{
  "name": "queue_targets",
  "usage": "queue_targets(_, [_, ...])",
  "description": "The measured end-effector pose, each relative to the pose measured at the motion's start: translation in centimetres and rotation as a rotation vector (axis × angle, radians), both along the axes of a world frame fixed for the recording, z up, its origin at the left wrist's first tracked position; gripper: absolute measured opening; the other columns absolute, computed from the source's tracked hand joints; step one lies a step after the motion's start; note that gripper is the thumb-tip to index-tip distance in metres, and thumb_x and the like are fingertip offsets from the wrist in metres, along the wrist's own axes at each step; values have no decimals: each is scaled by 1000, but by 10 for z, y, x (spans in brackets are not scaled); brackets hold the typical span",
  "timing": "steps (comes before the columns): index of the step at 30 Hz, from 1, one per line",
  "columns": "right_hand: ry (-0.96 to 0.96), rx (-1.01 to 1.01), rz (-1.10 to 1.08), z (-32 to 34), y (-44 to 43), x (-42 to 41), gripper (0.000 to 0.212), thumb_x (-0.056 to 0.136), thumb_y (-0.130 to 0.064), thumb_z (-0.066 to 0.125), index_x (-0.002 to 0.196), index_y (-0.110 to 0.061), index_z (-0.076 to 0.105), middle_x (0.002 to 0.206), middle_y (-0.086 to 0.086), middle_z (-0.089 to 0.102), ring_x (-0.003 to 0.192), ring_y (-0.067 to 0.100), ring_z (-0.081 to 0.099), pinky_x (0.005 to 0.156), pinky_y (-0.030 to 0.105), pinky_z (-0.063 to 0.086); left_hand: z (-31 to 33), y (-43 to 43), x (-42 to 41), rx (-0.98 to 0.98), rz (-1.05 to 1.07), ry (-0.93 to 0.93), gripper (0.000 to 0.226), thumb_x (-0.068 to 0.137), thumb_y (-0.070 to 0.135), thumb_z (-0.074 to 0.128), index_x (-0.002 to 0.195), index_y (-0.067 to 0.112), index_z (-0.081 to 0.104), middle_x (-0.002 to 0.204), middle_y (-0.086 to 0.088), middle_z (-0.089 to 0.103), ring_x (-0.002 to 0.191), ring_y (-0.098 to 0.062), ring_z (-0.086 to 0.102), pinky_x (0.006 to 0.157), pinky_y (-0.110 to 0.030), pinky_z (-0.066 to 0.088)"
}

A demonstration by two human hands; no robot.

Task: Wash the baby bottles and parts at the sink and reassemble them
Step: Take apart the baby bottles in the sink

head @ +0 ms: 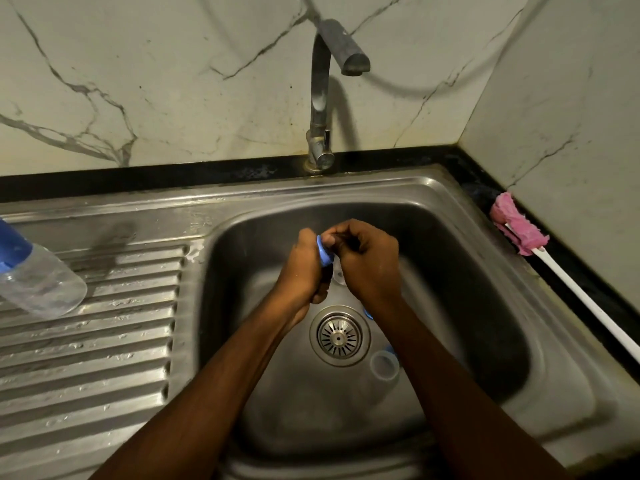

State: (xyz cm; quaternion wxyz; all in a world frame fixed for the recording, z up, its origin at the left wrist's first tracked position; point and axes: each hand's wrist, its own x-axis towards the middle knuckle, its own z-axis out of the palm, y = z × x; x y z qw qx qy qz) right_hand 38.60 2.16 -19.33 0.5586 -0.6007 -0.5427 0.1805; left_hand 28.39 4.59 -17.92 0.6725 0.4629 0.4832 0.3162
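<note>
Over the sink [460, 244], our left hand [300, 271] and right hand [369, 268] both grip a blue bottle collar [324, 253], fingers curled.

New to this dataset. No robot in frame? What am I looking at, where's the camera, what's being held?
No robot here: a person works bare-handed, and the single picture comes from a wide-angle camera on their head, looking down into a steel sink. Both arms reach in from the bottom edge. The left hand grips a blue ring, a bottle part, and the right hand pinches it from the other side. In the basin what looks like a clear bottle lies beside the drain. A second bottle, blue-capped, lies on the ribbed drainboard at left. A pink brush rests on the dark counter at right. No water shows at the tap.
</note>
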Motion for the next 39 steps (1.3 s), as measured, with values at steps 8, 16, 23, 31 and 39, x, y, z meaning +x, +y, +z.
queue_targets(8, [305,-200,-33,8,2,21,13,91,-5,61,90,-13,71,80,-3,70,70,4,65,64,18,51,1,6,-11,-145,-170,-156,52,99,42,22,57,15,37,48,-1,30,38,-10,21,40,-18,14])
queue_targets(16, [317,-278,74,20,-22,49,14,94,-9,56,104,-13,65,96,0,68,77,1,66,66,16,53,-16,3,-19,51,-84,-50,48,102,50,32,83,13,55,59,-2,45,46,-12,38,41,-22,27])
queue_targets(23, [51,-362,49,7,-22,51,19,88,-2,64,100,-16,67,104,-2,69,98,8,65,84,22,53,-32,7,-22,212,-116,136,28,85,27,76,110,23,64,106,5,70,91,-9,64,69,-20,47])
queue_targets(31, [-119,-660,-109,10,-47,84,27,81,-8,75,106,-15,66,100,0,67,94,12,62,79,23,47,-55,6,-16,540,-377,504,42,67,10,89,105,15,72,99,2,73,92,-14,68,83,-30,55])
queue_targets(39, [-435,-1173,-65,-11,-87,120,27,73,-2,77,99,-6,73,102,12,72,96,23,66,85,31,52,-85,-10,-8,620,-652,614,36,62,22,93,94,18,78,91,4,74,85,-11,64,77,-18,49])
